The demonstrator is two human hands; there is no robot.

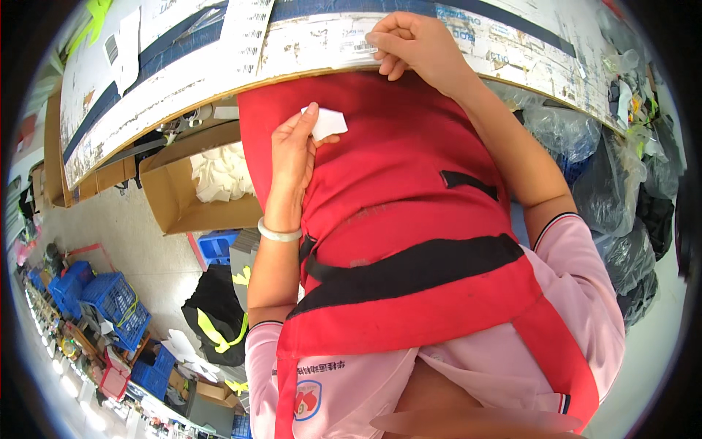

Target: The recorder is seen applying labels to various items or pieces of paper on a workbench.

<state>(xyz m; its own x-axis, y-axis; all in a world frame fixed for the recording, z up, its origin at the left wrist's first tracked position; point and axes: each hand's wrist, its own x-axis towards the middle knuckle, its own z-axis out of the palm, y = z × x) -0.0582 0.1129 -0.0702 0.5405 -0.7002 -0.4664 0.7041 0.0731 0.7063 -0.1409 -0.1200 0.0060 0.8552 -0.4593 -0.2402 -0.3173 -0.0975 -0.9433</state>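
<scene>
My left hand [292, 146] is closed in a pinch, thumb over fingers, on a small white paper piece [330, 126]. It is held above my red apron, short of the table edge. My right hand [417, 47] is over the near edge of the worktable [307, 44]. Its thumb and forefinger pinch the right end of a white printed label [355, 50] that has a barcode, close to the tabletop. The other fingers of that hand curl inward.
A long white label strip [247, 33] and another label [128, 51] lie on the worn, taped tabletop. Below left stands a cardboard box [164, 194] of cream-coloured pieces [221, 174]. Blue crates [117, 307] and a black bag [216, 311] are farther left; plastic bags [607, 183] crowd the right.
</scene>
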